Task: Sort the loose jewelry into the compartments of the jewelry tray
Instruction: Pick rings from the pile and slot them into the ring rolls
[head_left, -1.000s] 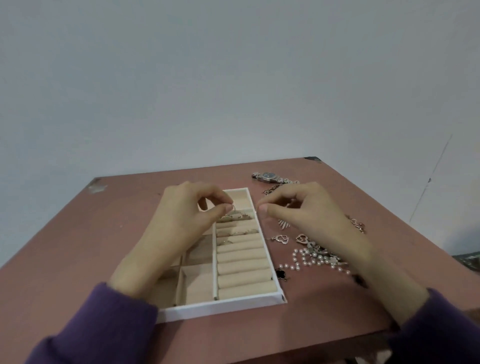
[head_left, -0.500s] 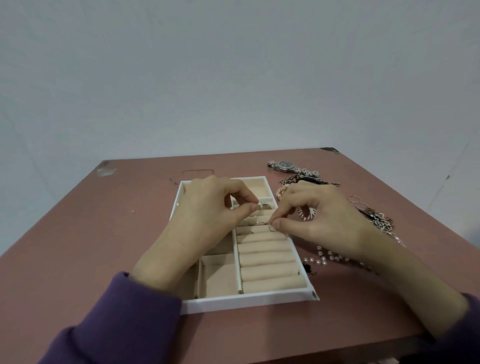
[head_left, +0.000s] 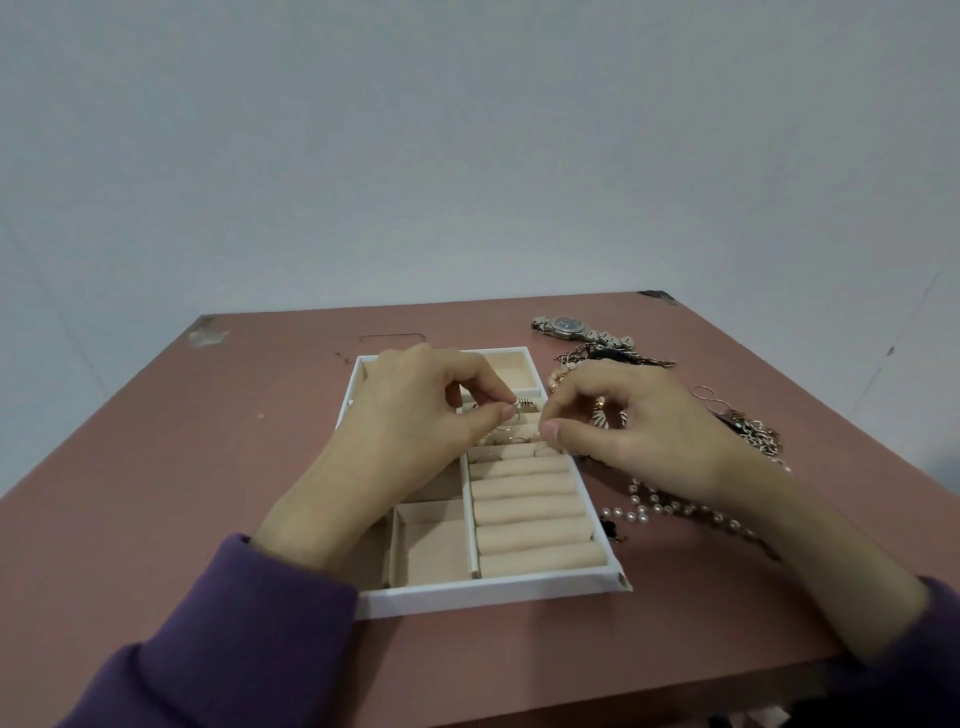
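A reddish-brown flat-topped desk (head_left: 208, 467) fills the lower view. Its far left corner carries a pale chipped patch (head_left: 207, 332) (the coating looks worn through), and its far right corner a dark metal cap (head_left: 658, 296). A faint rounded-rectangle outline (head_left: 393, 338) marks the surface. Behind rises a plain pale grey wall (head_left: 467, 156).

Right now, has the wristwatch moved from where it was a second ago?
No. The wristwatch lies beyond the far right corner of the jewelry tray, exactly as before; only the view shifted.

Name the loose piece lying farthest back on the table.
The wristwatch: silver band, dark dial, lying beyond the tangled chains and the pearl strand.
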